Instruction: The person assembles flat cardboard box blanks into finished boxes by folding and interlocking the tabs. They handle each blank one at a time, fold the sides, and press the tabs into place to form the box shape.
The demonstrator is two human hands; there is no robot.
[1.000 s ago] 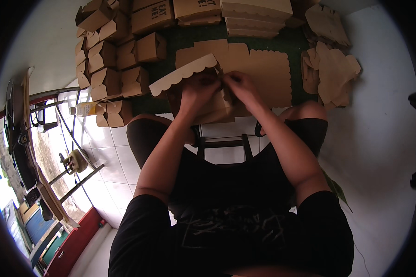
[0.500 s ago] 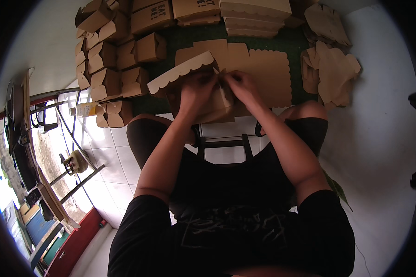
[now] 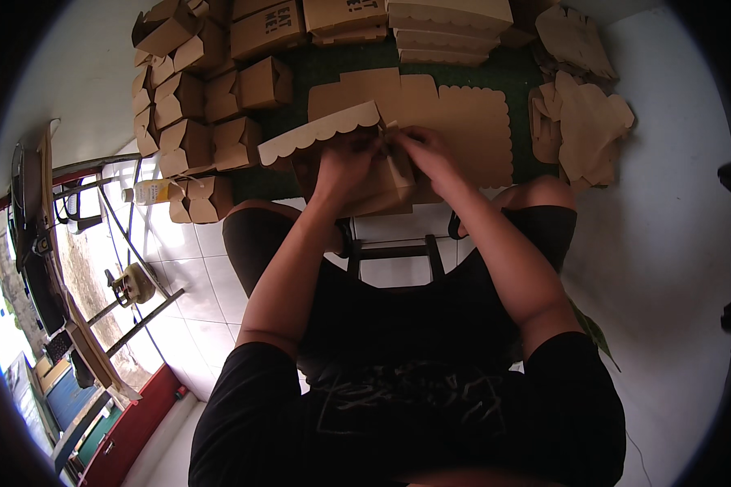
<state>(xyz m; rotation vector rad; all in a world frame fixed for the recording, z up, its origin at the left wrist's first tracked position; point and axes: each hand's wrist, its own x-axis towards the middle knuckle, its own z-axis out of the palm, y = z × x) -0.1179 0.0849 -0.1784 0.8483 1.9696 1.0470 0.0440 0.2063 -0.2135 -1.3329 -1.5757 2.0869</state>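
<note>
While I watch from afar, left hand (image 3: 345, 162) and right hand (image 3: 422, 150) both clasped on half-folded cardboard box (image 3: 382, 183), scalloped flap (image 3: 317, 134) raised.

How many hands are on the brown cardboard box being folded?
2: the left hand grips the brown cardboard box under its scalloped flap; the right hand pinches its top right edge.

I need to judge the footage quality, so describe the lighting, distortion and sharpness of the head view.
Head view: strong fisheye, black vignette at the rim, floor tile lines bowed; daylight blows out the lower left; the torso is in deep shadow; the left hand, right hand and the cardboard box they fold are dim and slightly soft.
</note>
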